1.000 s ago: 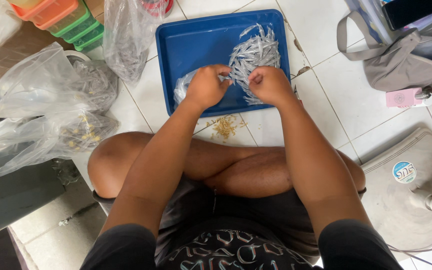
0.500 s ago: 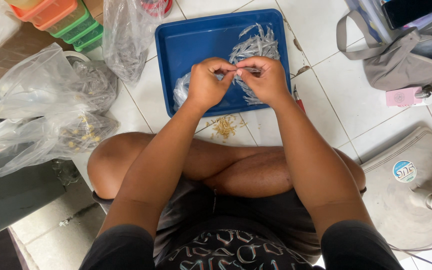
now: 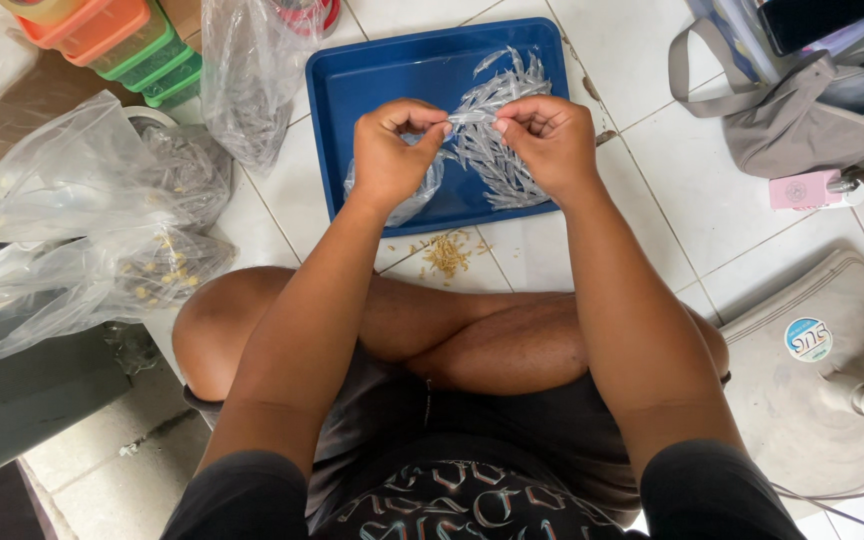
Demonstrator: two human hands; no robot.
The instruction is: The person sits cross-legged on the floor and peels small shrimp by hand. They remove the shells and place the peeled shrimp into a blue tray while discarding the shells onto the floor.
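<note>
A blue tray (image 3: 372,85) lies on the white tiled floor in front of my crossed legs. On it is a heap of small silvery dried fish (image 3: 502,150). My left hand (image 3: 392,150) and my right hand (image 3: 542,135) are held close together over the tray. Both pinch one small fish (image 3: 470,118) between thumb and fingertips. A small clear bag (image 3: 422,190) sits on the tray under my left hand. A little pile of yellowish scraps (image 3: 445,252) lies on the floor just below the tray.
Clear plastic bags (image 3: 102,230) with dark contents lie at the left, another bag (image 3: 252,70) stands beside the tray. Stacked orange and green containers (image 3: 122,40) sit top left. A grey bag (image 3: 812,110) and a pink box (image 3: 802,190) are at right, a white fan base (image 3: 822,370) lower right.
My hands have lifted from the tray and come together, and now pinch one small fish between them above the heap.
</note>
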